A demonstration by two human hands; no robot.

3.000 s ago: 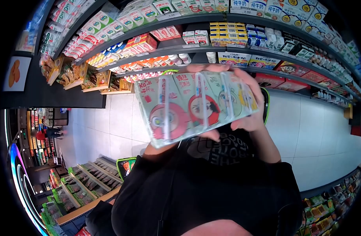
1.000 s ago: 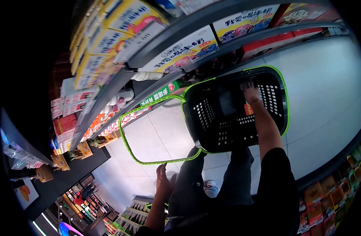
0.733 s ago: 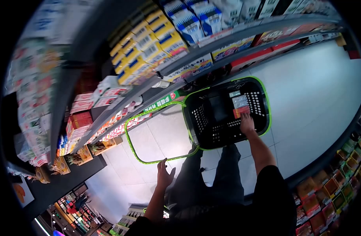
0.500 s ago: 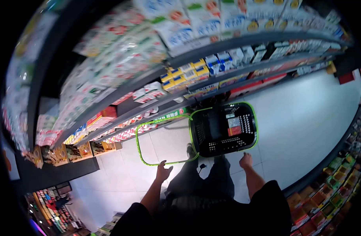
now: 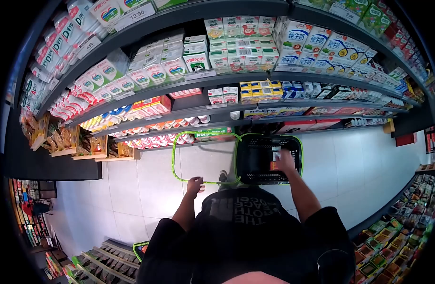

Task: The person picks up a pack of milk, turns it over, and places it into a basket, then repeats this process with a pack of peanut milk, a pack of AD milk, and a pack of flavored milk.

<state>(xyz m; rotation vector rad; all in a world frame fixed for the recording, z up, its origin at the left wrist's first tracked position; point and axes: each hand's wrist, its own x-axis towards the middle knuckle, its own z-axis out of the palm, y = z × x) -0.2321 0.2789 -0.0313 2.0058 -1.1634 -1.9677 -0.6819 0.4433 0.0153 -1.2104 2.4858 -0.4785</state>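
Currently, the bare left hand [image 5: 195, 187], fingers loosely parted, hangs beside the lime-green oblong hoop [image 5: 174, 158], left of the black perforated plastic basket [image 5: 255, 155]. Bare right hand [image 5: 285, 162] over basket; blurred, grip cannot be told. Small red-and-white packet [image 5: 274, 164] inside basket; advisable: fingers low, wrist clear of rim.

Above basket, leftward: white price tags [image 5: 135, 17], "4.50", "12.90"; rightward: white cartons [image 5: 295, 36], "纯牛奶".

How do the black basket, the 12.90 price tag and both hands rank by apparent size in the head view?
1. Black basket
2. 12.90 price tag
3. Left hand and right hand: too alike to rank, the right blurred
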